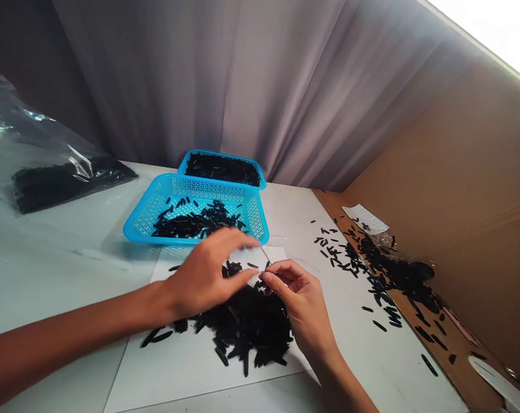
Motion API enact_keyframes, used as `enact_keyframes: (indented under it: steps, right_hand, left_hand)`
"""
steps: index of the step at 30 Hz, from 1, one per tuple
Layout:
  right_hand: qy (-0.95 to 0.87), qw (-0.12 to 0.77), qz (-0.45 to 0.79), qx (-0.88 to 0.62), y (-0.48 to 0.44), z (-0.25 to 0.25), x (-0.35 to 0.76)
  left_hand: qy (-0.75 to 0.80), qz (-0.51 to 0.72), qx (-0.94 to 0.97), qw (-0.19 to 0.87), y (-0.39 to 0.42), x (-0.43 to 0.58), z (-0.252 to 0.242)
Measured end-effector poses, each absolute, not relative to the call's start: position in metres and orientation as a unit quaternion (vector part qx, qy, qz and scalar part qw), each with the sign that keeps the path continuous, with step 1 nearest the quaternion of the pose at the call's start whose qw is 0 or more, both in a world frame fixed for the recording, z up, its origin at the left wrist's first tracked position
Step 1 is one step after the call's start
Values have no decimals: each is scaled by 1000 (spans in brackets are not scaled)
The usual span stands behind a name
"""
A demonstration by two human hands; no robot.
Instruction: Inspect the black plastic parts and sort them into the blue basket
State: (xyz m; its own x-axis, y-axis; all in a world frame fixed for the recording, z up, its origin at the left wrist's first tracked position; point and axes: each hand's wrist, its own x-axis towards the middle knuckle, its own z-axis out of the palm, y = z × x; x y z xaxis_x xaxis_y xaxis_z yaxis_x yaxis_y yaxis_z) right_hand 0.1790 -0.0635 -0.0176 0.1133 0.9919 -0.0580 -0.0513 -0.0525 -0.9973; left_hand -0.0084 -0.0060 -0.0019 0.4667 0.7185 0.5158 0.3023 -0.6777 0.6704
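Note:
A heap of small black oblong pieces (246,330) lies on a white sheet (174,367) in front of me. My left hand (203,275) hovers over the heap's far edge, fingers stretched toward the right, and seems to hold nothing. My right hand (298,298) is beside it, its fingertips pinched on a small black piece (267,265) at the top of the heap. The two hands nearly touch at the fingertips.
Two blue mesh baskets stand behind the sheet, the near basket (255,221) partly filled with black pieces, the far basket (186,160) fuller. More black pieces (384,275) are scattered at the right by a cardboard wall (470,218). A clear bag (49,172) of pieces lies at the left.

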Motion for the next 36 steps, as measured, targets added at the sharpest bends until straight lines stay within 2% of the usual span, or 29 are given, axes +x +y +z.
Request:
enact_keyframes:
  steps: [3, 15, 20, 26, 36]
  right_hand:
    - [-441, 522, 511, -521, -64, -19, 178]
    - [-414, 509, 553, -514, -62, -16, 179]
    - [-421, 515, 526, -529, -63, -17, 181]
    - [-427, 493, 552, -519, -65, -15, 180]
    - [-405, 506, 574, -501, -64, -15, 179]
  left_hand:
    - [265, 338, 845, 318, -19, -3, -11]
    - [331, 396, 774, 367, -16, -2, -10]
    - [335, 424, 762, 357, -14, -3, -8]
    - [305, 433, 774, 347, -15, -3, -9]
    - [277, 445, 785, 330, -16, -3, -8]
